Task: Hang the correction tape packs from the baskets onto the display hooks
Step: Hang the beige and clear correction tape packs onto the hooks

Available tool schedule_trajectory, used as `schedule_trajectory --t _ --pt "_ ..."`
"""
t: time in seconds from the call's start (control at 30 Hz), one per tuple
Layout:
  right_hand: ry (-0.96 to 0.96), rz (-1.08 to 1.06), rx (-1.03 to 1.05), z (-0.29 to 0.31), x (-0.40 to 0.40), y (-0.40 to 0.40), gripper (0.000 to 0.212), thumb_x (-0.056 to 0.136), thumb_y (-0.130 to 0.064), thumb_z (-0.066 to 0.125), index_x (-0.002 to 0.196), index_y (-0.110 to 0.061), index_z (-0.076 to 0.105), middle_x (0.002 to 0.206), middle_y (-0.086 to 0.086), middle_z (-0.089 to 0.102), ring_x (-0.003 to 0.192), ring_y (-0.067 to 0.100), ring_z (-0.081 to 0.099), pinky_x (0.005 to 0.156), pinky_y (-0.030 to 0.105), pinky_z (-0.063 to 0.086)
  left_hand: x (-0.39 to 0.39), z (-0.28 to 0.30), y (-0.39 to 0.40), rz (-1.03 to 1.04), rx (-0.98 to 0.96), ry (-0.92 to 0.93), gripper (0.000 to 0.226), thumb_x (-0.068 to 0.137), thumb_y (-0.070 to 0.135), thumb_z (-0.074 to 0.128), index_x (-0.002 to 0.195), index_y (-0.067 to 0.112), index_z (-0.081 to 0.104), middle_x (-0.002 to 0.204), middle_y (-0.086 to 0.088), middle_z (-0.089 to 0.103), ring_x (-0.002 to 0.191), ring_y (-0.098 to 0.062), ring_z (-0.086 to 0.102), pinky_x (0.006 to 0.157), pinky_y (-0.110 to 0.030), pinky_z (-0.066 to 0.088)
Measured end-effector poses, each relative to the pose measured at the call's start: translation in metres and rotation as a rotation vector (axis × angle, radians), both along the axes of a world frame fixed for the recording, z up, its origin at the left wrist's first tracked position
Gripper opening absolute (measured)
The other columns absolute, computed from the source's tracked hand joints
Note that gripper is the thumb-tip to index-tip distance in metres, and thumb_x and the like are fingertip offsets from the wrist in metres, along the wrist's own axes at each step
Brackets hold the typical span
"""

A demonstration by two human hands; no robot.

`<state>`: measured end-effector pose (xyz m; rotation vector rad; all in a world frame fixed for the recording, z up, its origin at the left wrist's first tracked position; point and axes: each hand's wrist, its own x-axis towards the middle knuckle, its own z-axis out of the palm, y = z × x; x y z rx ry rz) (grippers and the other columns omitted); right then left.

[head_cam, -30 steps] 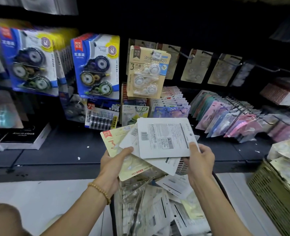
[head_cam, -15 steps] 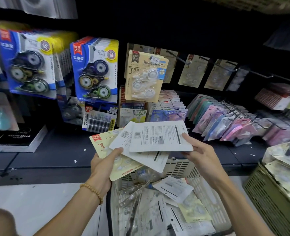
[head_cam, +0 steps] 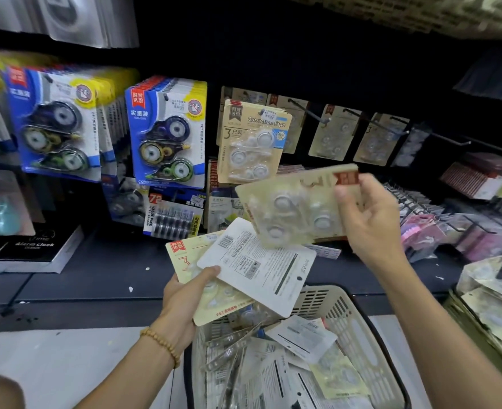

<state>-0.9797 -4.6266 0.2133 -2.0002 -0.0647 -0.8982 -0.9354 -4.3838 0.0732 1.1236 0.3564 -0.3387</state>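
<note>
Right now our right hand (head_cam: 370,219) pinches one beige correction tape pack (head_cam: 291,208) by its header end, thumb over the red label, with the card turned sideways and its clear blisters facing us. It is blurred, so we cannot tell where its hang hole sits against our fingers. If the thumb covers that hole, we judge the pack will not thread onto a hook without a regrip, and a regrip with only a corner pinch could let the card slip into the basket.

Our left hand (head_cam: 184,302) grips a fanned pair of packs (head_cam: 243,270), one face up, one showing its white back. The fan is loose, so the upper card could slide off if that hand tilts while we watch the right.

Beyond the hands, bare display hooks (head_cam: 311,113) jut forward just right of the hung beige pack (head_cam: 251,143). We could poke the blister on a hook tip or knock its neighbours askew. We might also hang it back to front, or on a hook meant for the blue packs (head_cam: 167,134).

Below, the white basket (head_cam: 358,329) holds many more packs, and a green basket (head_cam: 476,335) stands to the right.
</note>
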Motion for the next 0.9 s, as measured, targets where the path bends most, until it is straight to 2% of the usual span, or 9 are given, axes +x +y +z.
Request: schedule_trajectory --t 0.1,0.17,0.23,0.3,0.37,0.43,0.6,0.77,0.9 --pt "-0.003 -0.162 0.046 0.022 0.015 0.002 0.011 0.101 -0.017 0.057 0.102 -0.028 0.059 0.098 -0.008 0.07 0.094 0.016 0.07 0.08 0.046 0.059 0.0 0.001 -0.002 -0.002 -0.007 0.002 0.042 0.08 0.011 0.082 0.118 0.017 0.065 0.104 -0.007 0.078 0.092 -0.03 0.075 0.063 -0.035 0.059" --pt "0.123 -0.199 0.077 0.03 0.025 0.001 0.022 0.099 -0.01 0.056 0.115 -0.026 0.055 0.106 -0.01 0.068 0.101 0.011 0.068 0.084 0.041 0.059 0.002 0.003 -0.002 -0.001 -0.002 -0.007 0.042 0.079 0.012 0.083 0.117 0.017 0.065 0.103 -0.008 0.077 0.089 -0.03 0.075 0.06 -0.034 0.059" --pt "0.272 -0.15 0.075 0.036 0.034 0.001 0.039 0.096 -0.001 0.054 0.127 -0.025 0.054 0.11 -0.01 0.068 0.102 0.012 0.068 0.077 0.035 0.058 0.005 0.006 -0.001 -0.002 0.014 -0.025 0.041 0.079 0.013 0.084 0.115 0.019 0.066 0.102 -0.007 0.077 0.087 -0.03 0.075 0.059 -0.033 0.058" --pt "0.372 -0.078 0.043 0.039 0.04 0.003 0.046 0.093 0.005 0.051 0.129 -0.023 0.058 0.109 -0.009 0.071 0.099 0.011 0.069 0.069 0.031 0.058 0.009 0.01 0.001 -0.002 0.026 -0.038 0.042 0.077 0.014 0.085 0.115 0.018 0.066 0.101 -0.007 0.078 0.088 -0.031 0.075 0.068 -0.041 0.061" --pt "0.396 -0.036 -0.008 0.042 0.048 0.003 0.042 0.091 0.008 0.053 0.122 -0.019 0.065 0.109 -0.006 0.073 0.097 0.01 0.071 0.069 0.027 0.059 0.013 0.014 0.005 -0.005 0.036 -0.045 0.045 0.076 0.014 0.086 0.116 0.018 0.067 0.1 -0.007 0.078 0.089 -0.031 0.076 0.079 -0.05 0.062" --pt "0.36 0.001 -0.059 0.047 0.058 0.002 0.034 0.092 0.005 0.058 0.113 -0.019 0.067 0.103 -0.005 0.075 0.086 0.005 0.071 0.064 0.021 0.056 0.015 0.016 0.009 -0.001 0.044 -0.053 0.042 0.076 0.013 0.086 0.113 0.019 0.067 0.096 -0.006 0.079 0.086 -0.031 0.076 0.077 -0.05 0.062" --pt "0.293 -0.03 -0.319 0.071 0.092 0.009 0.019 0.091 -0.011 0.068 0.1 -0.028 0.069 0.075 -0.01 0.065 0.064 0.007 0.056 0.062 0.024 0.044 0.019 0.022 0.014 0.003 0.064 -0.072 0.041 0.077 0.012 0.085 0.113 0.018 0.067 0.096 -0.007 0.079 0.087 -0.03 0.076 0.076 -0.048 0.062" --pt "0.418 0.105 -0.413 0.084 0.123 0.026 0.039 0.089 0.004 0.055 0.104 -0.024 0.077 0.096 -0.006 0.076 0.086 0.016 0.071 0.08 0.038 0.06 0.023 0.026 0.017 0.013 0.064 -0.071 0.039 0.077 0.011 0.084 0.111 0.02 0.068 0.092 -0.004 0.079 0.08 -0.027 0.077 0.066 -0.04 0.062" --pt "0.33 0.114 -0.402 0.096 0.152 0.031 0.025 0.086 0.001 0.069 0.086 -0.024 0.071 0.085 -0.009 0.07 0.074 0.002 0.063 0.067 0.017 0.055 0.025 0.024 0.022 0.033 0.08 -0.067 0.037 0.078 0.011 0.084 0.11 0.02 0.068 0.091 -0.003 0.079 0.077 -0.025 0.077 0.057 -0.033 0.058"
